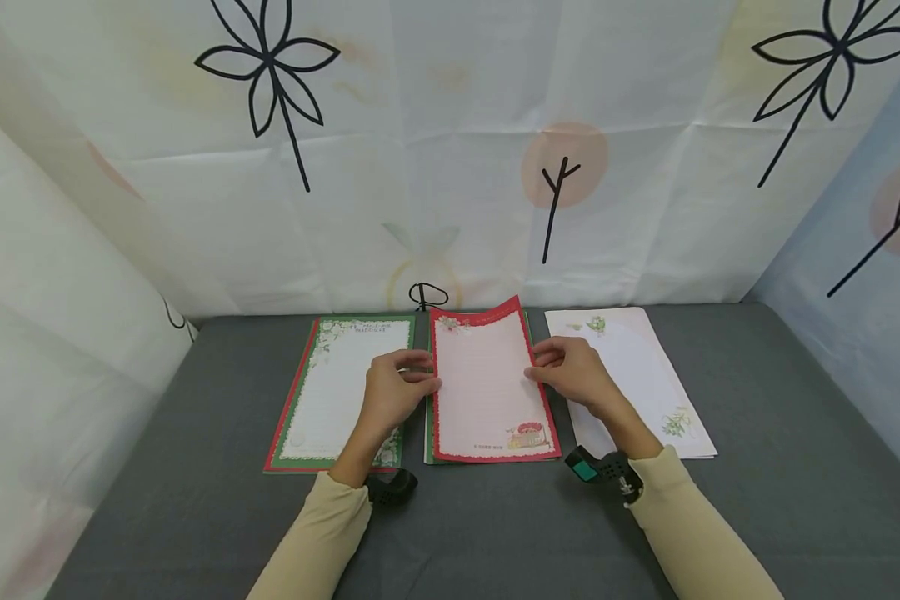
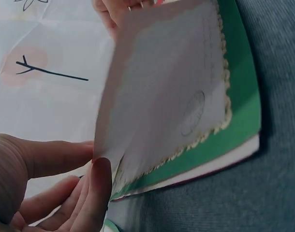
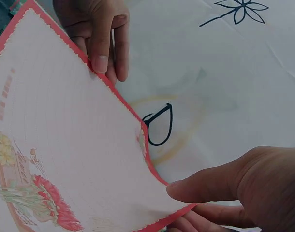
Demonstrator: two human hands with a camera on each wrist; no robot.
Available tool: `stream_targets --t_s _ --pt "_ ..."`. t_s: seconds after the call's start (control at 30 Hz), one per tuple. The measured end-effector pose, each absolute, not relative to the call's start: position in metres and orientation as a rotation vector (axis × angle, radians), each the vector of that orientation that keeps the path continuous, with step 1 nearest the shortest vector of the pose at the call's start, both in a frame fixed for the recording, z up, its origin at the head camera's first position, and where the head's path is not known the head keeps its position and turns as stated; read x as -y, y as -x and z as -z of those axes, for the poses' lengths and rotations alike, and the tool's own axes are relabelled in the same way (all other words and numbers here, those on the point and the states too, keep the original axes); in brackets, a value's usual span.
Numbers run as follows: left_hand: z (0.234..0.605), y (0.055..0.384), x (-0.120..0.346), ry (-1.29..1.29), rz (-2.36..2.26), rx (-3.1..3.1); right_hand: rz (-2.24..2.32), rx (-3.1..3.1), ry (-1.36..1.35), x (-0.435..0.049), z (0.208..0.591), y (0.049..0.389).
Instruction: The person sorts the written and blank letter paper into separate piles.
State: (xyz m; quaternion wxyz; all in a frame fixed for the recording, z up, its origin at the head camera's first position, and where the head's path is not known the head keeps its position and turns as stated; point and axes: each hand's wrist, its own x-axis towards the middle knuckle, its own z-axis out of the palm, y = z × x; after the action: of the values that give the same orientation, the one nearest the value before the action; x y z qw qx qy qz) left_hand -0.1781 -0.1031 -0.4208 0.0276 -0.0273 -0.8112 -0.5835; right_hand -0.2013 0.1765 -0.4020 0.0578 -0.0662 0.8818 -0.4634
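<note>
A red-bordered sheet of letter paper [image 1: 487, 383], printed with flowers in a corner and a drawing at its lower right, is held between both hands. My left hand [image 1: 392, 392] pinches its left edge with thumb and fingers; my right hand [image 1: 576, 372] pinches the right edge. The top of the sheet curves up. In the left wrist view its pale back shows raised over a green-bordered sheet [image 2: 245, 92] lying below. The right wrist view shows the right thumb [image 3: 205, 186] on the printed face near a corner, its other fingers behind the paper.
On the left lies a green-bordered sheet [image 1: 345, 392] over a red-edged one, partly beneath the left forearm. White sheets [image 1: 630, 358] with leafy prints lie on the right. A grey cloth [image 1: 480, 533] covers the table, and a printed white curtain [image 1: 457, 167] stands behind it.
</note>
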Motion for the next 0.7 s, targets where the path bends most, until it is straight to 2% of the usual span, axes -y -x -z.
stream_targets --t_s 0.27,0.7 --pt "0.421 0.179 0.102 -0.045 2.121 2.414 1.631 -2.455 0.188 -0.182 0.405 0.205" --pt "0.421 0.181 0.104 -0.004 2.101 2.453 1.711 -2.347 0.145 -0.195 0.399 0.208"
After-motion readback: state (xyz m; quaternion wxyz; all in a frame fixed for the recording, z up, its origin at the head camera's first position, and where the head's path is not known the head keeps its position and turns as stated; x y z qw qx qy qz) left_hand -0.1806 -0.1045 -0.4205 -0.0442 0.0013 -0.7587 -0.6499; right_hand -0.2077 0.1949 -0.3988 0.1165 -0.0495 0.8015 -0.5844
